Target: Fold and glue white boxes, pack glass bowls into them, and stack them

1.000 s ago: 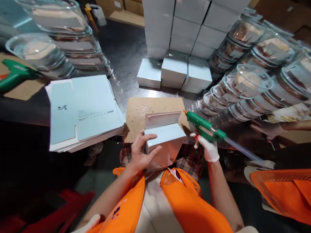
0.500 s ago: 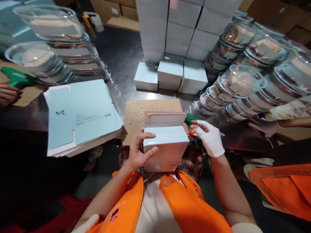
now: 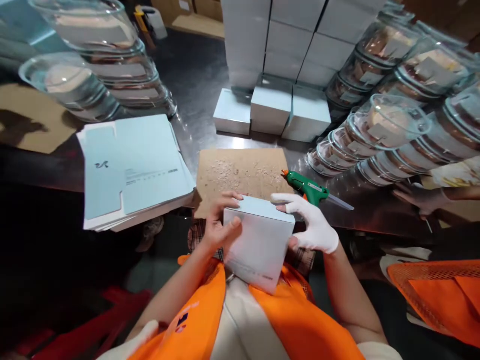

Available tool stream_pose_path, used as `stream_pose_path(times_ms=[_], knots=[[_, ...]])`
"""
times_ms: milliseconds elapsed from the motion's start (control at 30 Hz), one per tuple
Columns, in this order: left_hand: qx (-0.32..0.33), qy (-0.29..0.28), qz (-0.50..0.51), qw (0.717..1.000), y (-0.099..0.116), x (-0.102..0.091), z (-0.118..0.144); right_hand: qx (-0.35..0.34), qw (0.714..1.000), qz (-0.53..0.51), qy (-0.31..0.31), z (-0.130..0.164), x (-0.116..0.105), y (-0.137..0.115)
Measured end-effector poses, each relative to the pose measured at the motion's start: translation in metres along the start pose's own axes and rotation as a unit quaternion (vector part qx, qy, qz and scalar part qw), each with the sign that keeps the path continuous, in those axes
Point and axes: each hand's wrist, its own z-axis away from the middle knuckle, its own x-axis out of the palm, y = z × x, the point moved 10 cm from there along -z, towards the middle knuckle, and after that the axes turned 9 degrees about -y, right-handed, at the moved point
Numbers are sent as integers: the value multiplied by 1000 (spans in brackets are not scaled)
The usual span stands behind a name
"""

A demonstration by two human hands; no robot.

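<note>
A pale blue-white carton (image 3: 258,245) is held between my two hands against my lap, tilted so its plain front and closed top face me. My bare left hand (image 3: 221,225) grips its left edge, thumb on the front and fingers over the top. My right hand (image 3: 315,225), in a white glove with bare fingertips, clasps the right side, fingers at the top edge. Just beyond it, a green glue gun (image 3: 309,187) with an orange nozzle lies on the table, a glue stick poking out of its back. A cardboard sheet (image 3: 243,167) spotted with dried glue lies behind the carton.
Flat printed carton blanks (image 3: 142,170) are stacked at left. White cartons (image 3: 272,107) stand at the back. Clear round tubs are piled on the left (image 3: 75,87) and right (image 3: 393,122). A co-worker's gloved hand (image 3: 420,197) is at far right.
The carton's raised flap has come down and the carton has tilted toward me. My right hand has left the glue gun and taken hold of the carton. The co-worker's hand at far left is gone.
</note>
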Motion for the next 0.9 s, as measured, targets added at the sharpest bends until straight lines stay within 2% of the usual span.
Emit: stream_pose_path(times_ms=[167, 400, 467, 500, 567, 600, 633, 667, 733, 767, 800, 833, 867, 900], knots=[[-18, -8, -7, 1000, 2, 1, 4, -69, 992, 108, -17, -6, 13, -28], [-40, -19, 22, 999, 1, 13, 1, -46, 993, 105, -31, -5, 18, -17], [-33, -10, 19, 999, 2, 9, -1, -19, 996, 90, 14, 3, 15, -7], [-32, 2, 9, 999, 3, 3, -2, 6, 995, 74, 66, 13, 8, 0], [-34, 46, -28, 998, 7, -17, -3, 75, 974, 39, 208, 49, -12, 16], [-37, 76, -48, 995, 10, -29, -3, 119, 959, 21, 256, 70, -16, 23], [-38, 110, -64, 991, 14, -42, -3, 165, 950, 2, 266, 87, -14, 31], [-36, 145, -71, 986, 19, -54, -3, 218, 949, -23, 227, 99, -1, 39], [-13, 217, -59, 974, 29, -71, -3, 314, 943, -86, 70, 111, 45, 50], [0, 248, -43, 968, 33, -74, -3, 337, 934, -118, 5, 114, 69, 49], [9, 275, -24, 961, 35, -74, -1, 340, 929, -142, -19, 113, 84, 45], [12, 298, -5, 954, 35, -72, 2, 331, 931, -154, 3, 110, 87, 41], [6, 313, 12, 950, 33, -67, 5, 315, 935, -149, 63, 108, 79, 37], [-9, 315, 18, 949, 31, -63, 9, 294, 936, -128, 146, 109, 61, 33]])
